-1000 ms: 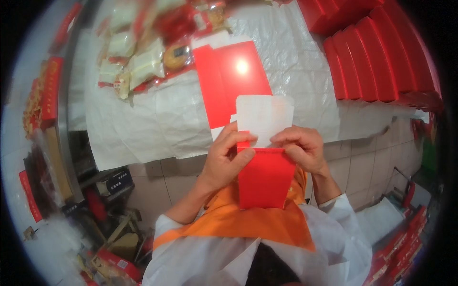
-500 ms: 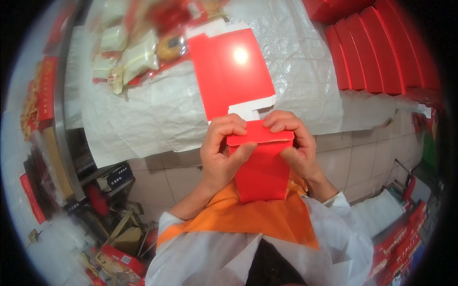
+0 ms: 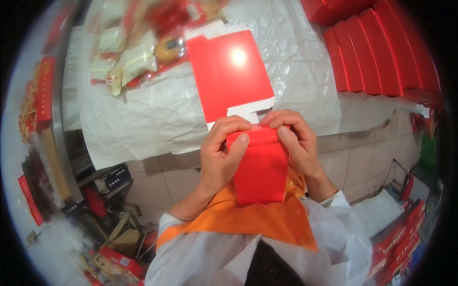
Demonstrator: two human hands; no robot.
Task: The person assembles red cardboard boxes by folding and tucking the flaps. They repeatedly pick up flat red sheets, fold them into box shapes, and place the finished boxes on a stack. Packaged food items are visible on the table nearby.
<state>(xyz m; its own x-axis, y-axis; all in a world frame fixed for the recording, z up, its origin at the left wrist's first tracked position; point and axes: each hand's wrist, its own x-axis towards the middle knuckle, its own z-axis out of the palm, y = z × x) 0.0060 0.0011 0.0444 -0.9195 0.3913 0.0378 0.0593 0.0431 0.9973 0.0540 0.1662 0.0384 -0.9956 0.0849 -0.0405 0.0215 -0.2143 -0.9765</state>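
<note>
A red cardboard box stands upright against my orange apron, its small end face toward me. My left hand grips its upper left corner, thumb on the near face and fingers curled over the top edge. On the upper right corner, my right hand holds it the same way. The near top edge looks folded down and closed between my thumbs. Beyond the box, a large red panel with white tabs lies on the table; whether it joins the box is hidden behind my fingers.
White plastic sheeting covers the table. Wrapped food packets lie at the far left. A row of red boxes stands at the far right. Cartons and clutter fill the lower left; red packages sit at the lower right.
The red flap that overhung the box's near face is now tucked in, and the top edge shows a line of print. My right thumb has moved up onto that edge.
</note>
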